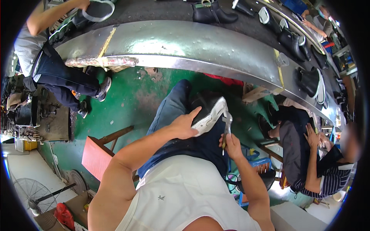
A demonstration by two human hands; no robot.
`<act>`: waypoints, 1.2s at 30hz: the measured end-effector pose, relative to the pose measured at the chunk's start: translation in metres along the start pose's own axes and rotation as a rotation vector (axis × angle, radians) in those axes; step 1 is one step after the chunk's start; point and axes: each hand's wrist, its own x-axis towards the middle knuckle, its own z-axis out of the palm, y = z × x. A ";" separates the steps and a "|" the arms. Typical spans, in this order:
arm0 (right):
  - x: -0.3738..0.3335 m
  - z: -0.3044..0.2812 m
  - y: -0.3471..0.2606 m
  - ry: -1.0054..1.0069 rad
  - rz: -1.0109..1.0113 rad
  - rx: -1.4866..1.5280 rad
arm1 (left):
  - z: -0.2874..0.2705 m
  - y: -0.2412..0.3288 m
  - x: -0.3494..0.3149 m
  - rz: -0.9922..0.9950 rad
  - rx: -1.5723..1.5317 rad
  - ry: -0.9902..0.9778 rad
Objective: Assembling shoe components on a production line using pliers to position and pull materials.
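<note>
A black boot (pixel 197 103) lies across my lap with its pale underside (pixel 210 120) turned toward my right side. My left hand (pixel 185 124) grips it near one end, thumb and fingers on either side of the edge. In my right hand (pixel 231 145) is a pair of metal pincers (pixel 227 119), held by the handles with the fingers wrapped round them. The head of the pincers is at the upper right edge of the underside; whether the jaws bite on the edge I cannot tell.
Ahead curves a workbench with a metal edge (pixel 162 42), with black boots (pixel 212 13) standing on it. Co-workers are at the left (pixel 46 57), right (pixel 320 161) and far right (pixel 318 27). Near me are a pink stool (pixel 95 156), a blue stool (pixel 254 161) and a fan (pixel 34 196).
</note>
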 end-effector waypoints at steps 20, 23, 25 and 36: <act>-0.041 -0.016 -0.030 0.098 0.007 -0.269 | 0.020 0.000 0.108 0.300 -0.636 -0.133; -0.049 -0.015 -0.060 0.008 -0.002 -0.433 | 0.028 -0.019 0.057 0.234 -0.220 0.175; -0.047 -0.016 -0.076 -0.054 -0.017 -0.496 | 0.039 -0.018 0.035 0.164 -0.152 0.274; -0.027 -0.020 -0.097 -0.211 -0.220 -0.809 | 0.072 -0.013 0.022 0.593 -0.144 0.804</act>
